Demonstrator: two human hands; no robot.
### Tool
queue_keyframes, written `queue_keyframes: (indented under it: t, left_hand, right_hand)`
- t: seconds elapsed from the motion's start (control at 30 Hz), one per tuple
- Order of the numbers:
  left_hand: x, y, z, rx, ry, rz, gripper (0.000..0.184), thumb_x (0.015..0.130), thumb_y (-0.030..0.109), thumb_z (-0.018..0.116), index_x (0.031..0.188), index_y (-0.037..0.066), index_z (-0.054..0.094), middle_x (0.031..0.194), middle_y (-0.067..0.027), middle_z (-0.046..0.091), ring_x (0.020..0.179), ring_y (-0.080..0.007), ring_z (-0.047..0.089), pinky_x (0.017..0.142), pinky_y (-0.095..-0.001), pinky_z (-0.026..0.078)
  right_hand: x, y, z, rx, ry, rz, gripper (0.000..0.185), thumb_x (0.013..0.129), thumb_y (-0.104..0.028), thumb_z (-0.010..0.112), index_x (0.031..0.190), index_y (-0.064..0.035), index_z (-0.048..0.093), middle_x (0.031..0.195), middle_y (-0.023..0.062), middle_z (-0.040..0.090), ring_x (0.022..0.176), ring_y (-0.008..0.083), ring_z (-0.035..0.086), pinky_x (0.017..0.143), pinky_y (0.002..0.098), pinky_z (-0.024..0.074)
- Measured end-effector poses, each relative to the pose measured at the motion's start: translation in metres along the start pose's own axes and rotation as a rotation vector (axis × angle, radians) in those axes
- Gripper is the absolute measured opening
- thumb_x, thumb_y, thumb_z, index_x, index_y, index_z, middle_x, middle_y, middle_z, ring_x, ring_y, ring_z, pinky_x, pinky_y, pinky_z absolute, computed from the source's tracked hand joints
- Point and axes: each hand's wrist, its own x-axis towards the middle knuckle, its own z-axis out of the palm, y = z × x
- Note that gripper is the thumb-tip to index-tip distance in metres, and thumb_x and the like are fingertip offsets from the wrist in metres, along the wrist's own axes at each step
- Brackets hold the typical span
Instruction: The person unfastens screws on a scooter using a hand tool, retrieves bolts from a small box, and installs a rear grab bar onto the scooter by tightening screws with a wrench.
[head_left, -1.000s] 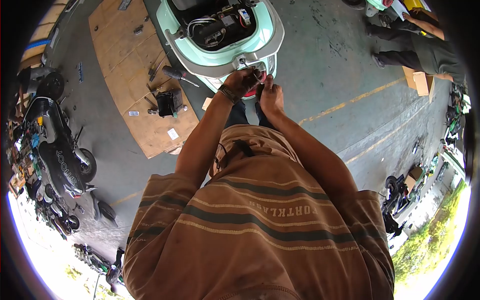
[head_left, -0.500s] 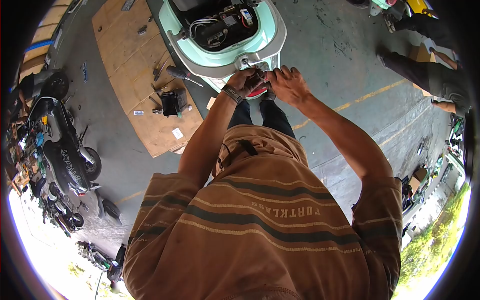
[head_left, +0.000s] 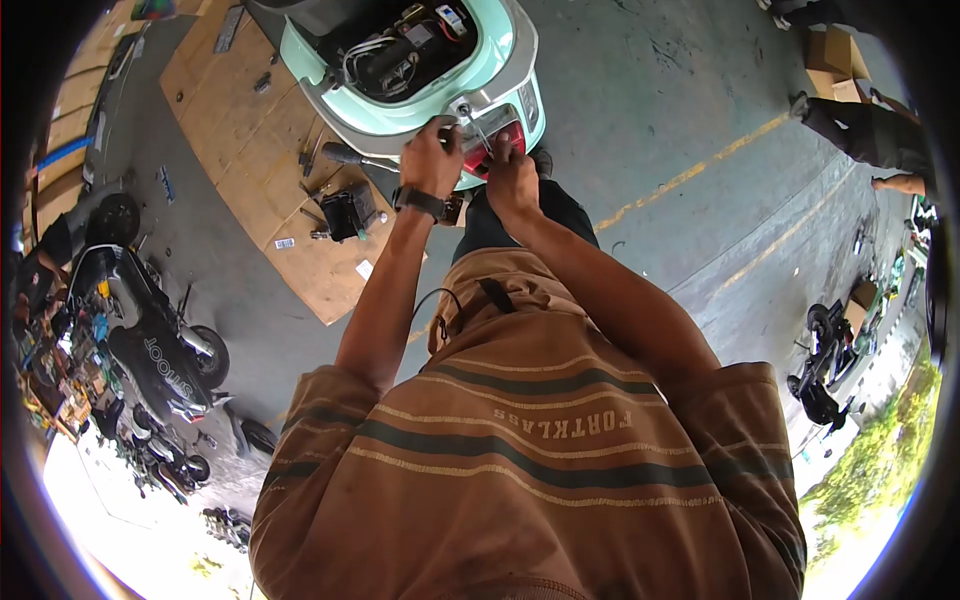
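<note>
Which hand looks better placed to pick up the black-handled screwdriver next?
Probably the left hand: it is nearer the screwdriver, while the right hand is farther across, at the red tail light.

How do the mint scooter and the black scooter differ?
Colour: the mint scooter is pale green with grey trim; the black scooter is dark with light lettering.
Top: the mint scooter has an open bay of wiring; the black scooter shows no such opening.
Hands: the mint scooter has both hands at its tail; the black scooter is away from them.
</note>
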Motion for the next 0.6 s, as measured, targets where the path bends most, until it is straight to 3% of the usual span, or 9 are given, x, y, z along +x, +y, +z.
queue_keyframes:
  t: [0.03, 0.07, 0.1, 0.13, 0.4, 0.6]
  left_hand:
    - [0.002, 0.001, -0.009, 0.201, 0.119, 0.140, 0.033, 0.088, 0.028, 0.058, 0.115, 0.010, 0.058, 0.107, -0.0083, 0.065, 0.104, -0.0304, 0.059, 0.091, -0.0462, 0.044]
    - [0.002, -0.002, -0.015, 0.400, 0.238, 0.275, 0.035, 0.087, 0.029, 0.059, 0.117, 0.013, 0.058, 0.110, -0.0089, 0.065, 0.111, -0.0321, 0.056, 0.098, -0.0509, 0.040]
    - [0.009, -0.016, -0.009, 0.563, 0.250, 0.320, 0.041, 0.085, 0.032, 0.061, 0.121, 0.012, 0.055, 0.113, -0.0084, 0.064, 0.119, -0.0292, 0.050, 0.103, -0.0580, 0.030]
    - [0.012, -0.027, -0.004, 0.630, 0.110, 0.238, 0.043, 0.084, 0.033, 0.063, 0.120, 0.011, 0.054, 0.111, -0.0093, 0.063, 0.113, -0.0288, 0.054, 0.102, -0.0624, 0.027]
    - [0.018, -0.040, 0.010, 0.594, 0.057, 0.208, 0.040, 0.082, 0.032, 0.065, 0.114, 0.009, 0.054, 0.109, -0.0104, 0.064, 0.104, -0.0296, 0.059, 0.097, -0.0586, 0.033]
    - [0.014, -0.030, 0.014, 0.538, 0.203, 0.229, 0.040, 0.082, 0.035, 0.064, 0.113, 0.010, 0.056, 0.110, -0.0089, 0.063, 0.112, -0.0272, 0.054, 0.100, -0.0553, 0.028]
  right_hand:
    - [-0.004, 0.001, -0.008, 0.035, -0.097, -0.188, 0.055, 0.097, -0.048, 0.034, 0.091, -0.0037, 0.067, 0.090, 0.0204, 0.067, 0.090, 0.0387, 0.063, 0.078, 0.0424, 0.0474]
    - [0.001, 0.004, -0.011, 0.041, -0.097, -0.185, 0.055, 0.097, -0.048, 0.034, 0.091, -0.0037, 0.067, 0.090, 0.0204, 0.067, 0.090, 0.0387, 0.063, 0.078, 0.0424, 0.0474]
    - [0.007, 0.008, -0.015, -0.035, -0.154, -0.254, 0.055, 0.097, -0.047, 0.035, 0.090, -0.0030, 0.066, 0.086, 0.0191, 0.066, 0.087, 0.0371, 0.063, 0.077, 0.0417, 0.0470]
    - [0.010, 0.013, -0.016, -0.112, -0.213, -0.324, 0.054, 0.097, -0.047, 0.036, 0.089, -0.0023, 0.066, 0.083, 0.0179, 0.066, 0.084, 0.0356, 0.063, 0.075, 0.0411, 0.0465]
    - [0.008, 0.001, -0.012, -0.127, -0.234, -0.333, 0.050, 0.097, -0.041, 0.038, 0.082, -0.0007, 0.062, 0.077, 0.0184, 0.063, 0.079, 0.0346, 0.061, 0.075, 0.0409, 0.0442]
    - [-0.001, -0.009, -0.023, -0.045, -0.343, -0.217, 0.049, 0.097, -0.041, 0.039, 0.083, 0.0004, 0.063, 0.078, 0.0161, 0.062, 0.074, 0.0273, 0.059, 0.072, 0.0380, 0.0427]
